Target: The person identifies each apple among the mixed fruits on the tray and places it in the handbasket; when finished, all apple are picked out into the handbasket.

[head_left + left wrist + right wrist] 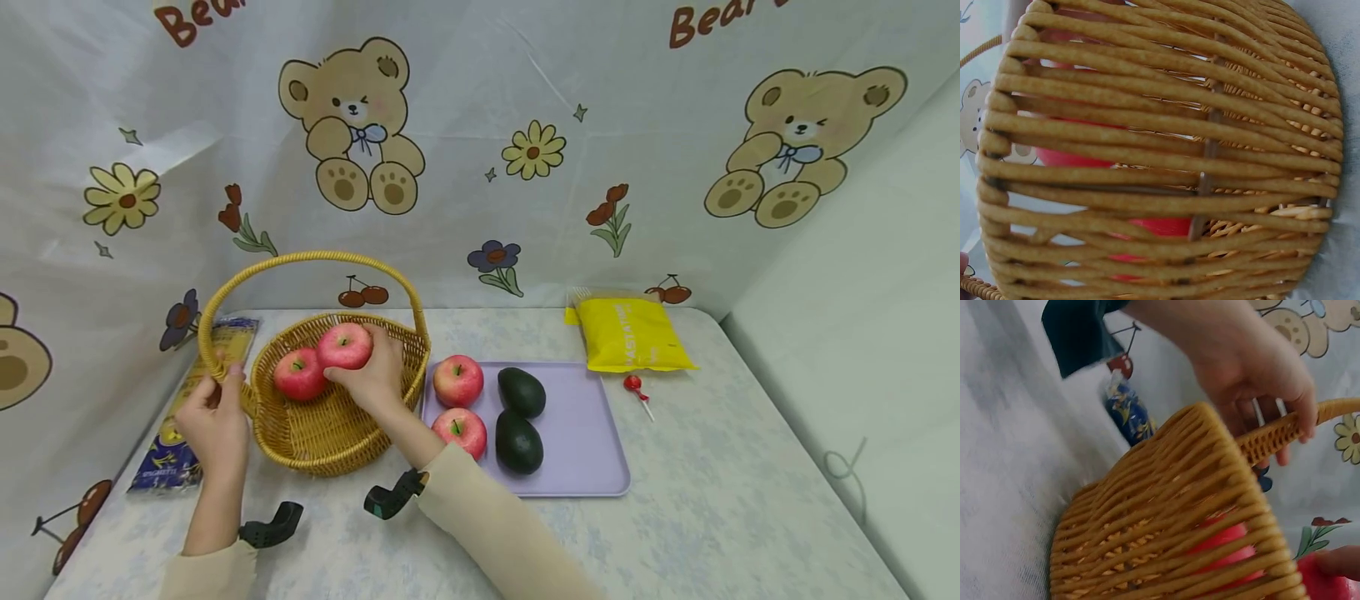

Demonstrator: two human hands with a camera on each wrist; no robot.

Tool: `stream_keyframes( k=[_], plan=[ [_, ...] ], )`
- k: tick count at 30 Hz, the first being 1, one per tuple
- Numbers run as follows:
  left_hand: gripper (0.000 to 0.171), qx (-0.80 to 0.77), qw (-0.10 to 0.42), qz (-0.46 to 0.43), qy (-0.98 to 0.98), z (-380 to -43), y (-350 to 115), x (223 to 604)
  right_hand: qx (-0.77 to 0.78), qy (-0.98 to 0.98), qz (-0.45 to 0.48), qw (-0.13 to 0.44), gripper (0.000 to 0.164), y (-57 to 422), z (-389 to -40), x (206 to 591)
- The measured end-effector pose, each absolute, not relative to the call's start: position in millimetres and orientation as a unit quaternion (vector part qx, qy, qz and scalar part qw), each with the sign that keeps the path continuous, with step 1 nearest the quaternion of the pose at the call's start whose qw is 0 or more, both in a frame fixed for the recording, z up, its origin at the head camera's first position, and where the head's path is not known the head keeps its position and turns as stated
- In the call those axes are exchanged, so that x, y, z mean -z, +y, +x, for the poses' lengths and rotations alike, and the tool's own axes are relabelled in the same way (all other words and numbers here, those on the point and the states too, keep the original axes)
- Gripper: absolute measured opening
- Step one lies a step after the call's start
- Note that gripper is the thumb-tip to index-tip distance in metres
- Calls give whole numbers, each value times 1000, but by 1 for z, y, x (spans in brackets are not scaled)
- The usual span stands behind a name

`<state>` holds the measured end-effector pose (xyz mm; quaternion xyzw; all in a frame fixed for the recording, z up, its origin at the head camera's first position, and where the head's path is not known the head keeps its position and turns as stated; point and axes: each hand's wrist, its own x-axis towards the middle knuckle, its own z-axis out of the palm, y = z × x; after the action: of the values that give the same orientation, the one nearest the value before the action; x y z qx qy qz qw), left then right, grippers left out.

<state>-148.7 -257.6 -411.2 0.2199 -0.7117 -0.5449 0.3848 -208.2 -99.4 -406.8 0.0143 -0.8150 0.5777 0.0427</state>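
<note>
A yellow wicker basket (324, 433) with a tall arched handle stands on the left of the table. My left hand (217, 425) grips the lower left end of that handle, seen also in the right wrist view, where the left hand (1250, 369) has its fingers around the woven handle (1269, 442). Inside the basket's rim, my right hand (381, 373) holds a red apple (345, 345) between thumb and fingers. Beside it a second red apple (298, 375) lies in the basket. Basket slats (1160, 147) fill the left wrist view, with red showing through the gaps.
Right of the basket, a lilac tray (588, 433) bears two apples (458, 381) and two avocados (519, 442). Behind it lie a yellow pasta bag (637, 337) and a red lollipop (633, 383). A blue spaghetti packet (168, 454) lies left of the basket.
</note>
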Motion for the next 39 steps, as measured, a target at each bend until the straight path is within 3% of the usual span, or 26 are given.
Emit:
stream_keyframes(
  k=[23,39],
  plan=[
    [33,543,380,228,-713,-148,-258,412,-477,-878,-7,34,79,-108,-241,424],
    [34,533,377,236,-720,-149,-258,412,-457,-889,-24,8,78,-110,-242,425]
  ],
)
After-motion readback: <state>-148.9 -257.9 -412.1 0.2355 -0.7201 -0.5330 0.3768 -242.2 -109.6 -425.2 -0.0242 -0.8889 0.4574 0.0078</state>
